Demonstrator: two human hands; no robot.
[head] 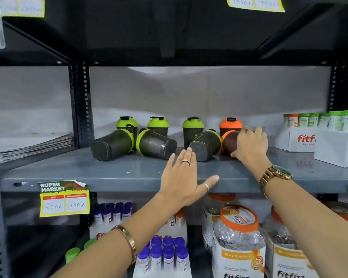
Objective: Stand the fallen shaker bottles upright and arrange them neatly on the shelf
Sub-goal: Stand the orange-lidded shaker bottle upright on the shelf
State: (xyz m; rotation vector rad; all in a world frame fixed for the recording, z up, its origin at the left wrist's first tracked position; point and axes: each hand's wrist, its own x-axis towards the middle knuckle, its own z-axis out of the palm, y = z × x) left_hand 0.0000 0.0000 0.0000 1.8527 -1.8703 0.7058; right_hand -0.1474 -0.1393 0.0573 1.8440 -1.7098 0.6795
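Left hand (184,177) nearest, fingers spread, empty, hovering over shelf edge (109,180). Right hand (250,144) wrapped round fallen orange-lidded shaker (229,142), which lies on the shelf. Just left of that grip lies a green-lidded shaker (205,145), touching it. Risk: tipping the orange one up nudges this neighbour rolling, since the smoky plastic bodies are smooth, tapered, round.

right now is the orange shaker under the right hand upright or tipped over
Tipped over. The orange-lidded shaker lies on its side on the shelf, dark base toward the camera, with the right hand wrapped around it.
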